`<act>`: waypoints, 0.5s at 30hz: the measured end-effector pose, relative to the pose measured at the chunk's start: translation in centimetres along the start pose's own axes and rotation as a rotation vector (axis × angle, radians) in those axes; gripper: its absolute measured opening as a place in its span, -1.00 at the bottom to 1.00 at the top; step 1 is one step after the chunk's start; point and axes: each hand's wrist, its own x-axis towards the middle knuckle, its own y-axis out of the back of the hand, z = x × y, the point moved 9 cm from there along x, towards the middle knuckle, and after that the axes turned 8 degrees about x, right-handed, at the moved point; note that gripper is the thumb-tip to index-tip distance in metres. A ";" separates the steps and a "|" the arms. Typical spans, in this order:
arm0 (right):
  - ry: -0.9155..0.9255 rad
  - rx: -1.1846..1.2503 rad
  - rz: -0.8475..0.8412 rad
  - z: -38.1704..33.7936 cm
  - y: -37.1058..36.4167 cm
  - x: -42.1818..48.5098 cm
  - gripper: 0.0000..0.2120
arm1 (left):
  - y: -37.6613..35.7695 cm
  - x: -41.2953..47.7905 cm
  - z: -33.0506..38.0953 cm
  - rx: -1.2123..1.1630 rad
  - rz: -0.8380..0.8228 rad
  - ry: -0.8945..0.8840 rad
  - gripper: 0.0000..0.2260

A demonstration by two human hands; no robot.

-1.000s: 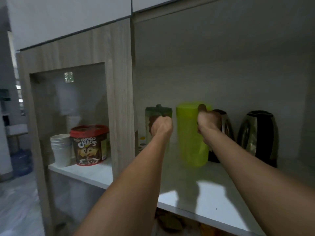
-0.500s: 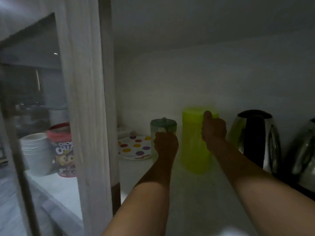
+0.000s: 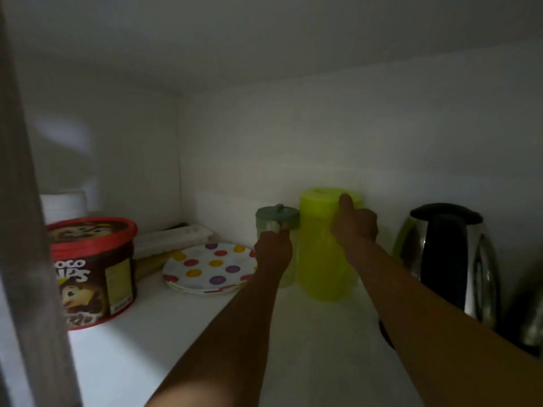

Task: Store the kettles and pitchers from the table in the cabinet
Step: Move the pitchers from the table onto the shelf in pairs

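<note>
Deep inside the dim cabinet, a lime-green pitcher (image 3: 320, 259) stands upright on the white shelf (image 3: 164, 348) near the back wall. My right hand (image 3: 354, 227) grips its handle, thumb up against the lid. Just left of it stands a smaller clear pitcher with a grey-green lid (image 3: 274, 220); my left hand (image 3: 273, 251) is closed on its handle side. A steel-and-black kettle (image 3: 446, 259) stands to the right, and part of a second kettle (image 3: 529, 315) shows at the right edge.
A stack of polka-dot plates (image 3: 205, 267) lies left of the pitchers, with a white tray (image 3: 173, 242) behind. A red-lidded Choco Chips tub (image 3: 91, 268) and white cups (image 3: 63, 202) stand at far left. The cabinet frame (image 3: 32, 259) blocks the left edge.
The view has pushed further into the cabinet. Both pitchers have moved back towards the rear wall and now rest on the shelf, hands still on them.
</note>
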 end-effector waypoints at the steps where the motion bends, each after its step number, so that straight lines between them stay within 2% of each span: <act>1: -0.005 0.004 -0.013 -0.1 0.0 -0.1 -0.35 | 0.2 -0.2 -0.2 0.013 0.009 0.012 -0.50; 3: -0.012 0.011 -0.024 -0.4 0.4 -0.8 -0.33 | 0.6 -1.2 -0.8 0.026 0.008 0.076 -0.42; 5: -0.019 -0.060 -0.043 -0.6 1.0 -1.8 -0.25 | 1.4 -2.3 -1.0 0.047 0.012 0.086 -0.44; 9: -0.016 -0.285 -0.070 -1.1 3.4 -5.1 -0.40 | 3.5 -4.9 -0.2 0.076 0.007 0.009 -0.54; 15: 0.038 -0.352 -0.059 -3.6 7.3 -13.7 -0.31 | 6.4 -12.0 0.7 0.043 -0.083 -0.114 -0.52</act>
